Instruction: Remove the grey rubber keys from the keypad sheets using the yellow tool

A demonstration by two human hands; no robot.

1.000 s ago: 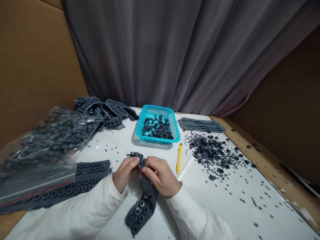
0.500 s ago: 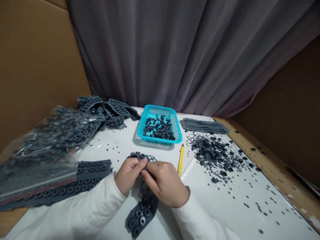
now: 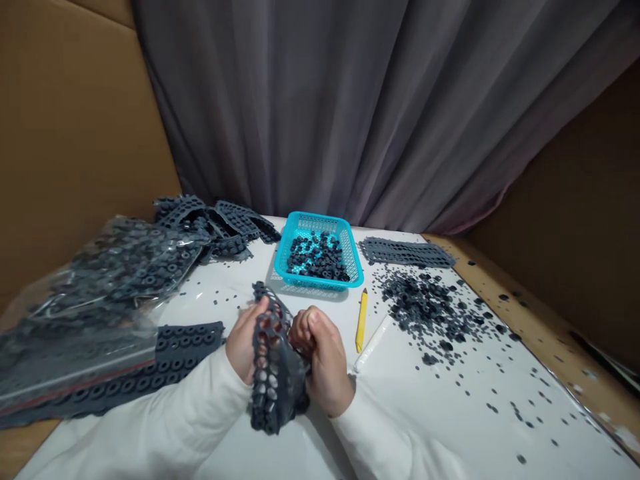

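Observation:
In front of me a dark grey rubber sheet [image 3: 275,367] stands tilted and folded over. Round holes run through it, and ring-shaped bumps show at its lower end. My left hand [image 3: 243,341] grips the sheet from the left, thumb at its upper edge; the other fingers lie behind it and partly show through the holes. My right hand [image 3: 325,363] is closed in a fist against the sheet's right side. What those curled fingers hold, if anything, is hidden. Beyond both hands stands a turquoise basket [image 3: 357,275] with small black rubber rings [image 3: 325,257] inside.
A yellow cutter-like tool [image 3: 362,320] and a white stick [image 3: 373,345] lie right of my hands. Farther right spreads a heap of black bits [image 3: 425,300] below a perforated strip [image 3: 407,252]. At left are a clear bag of rings [image 3: 135,260], a ringed sheet [image 3: 190,340] and piled sheets [image 3: 215,223].
The rubber sheet has been turned up and folded, so its holed face shows. My right hand has come away from my left and curled into a fist.

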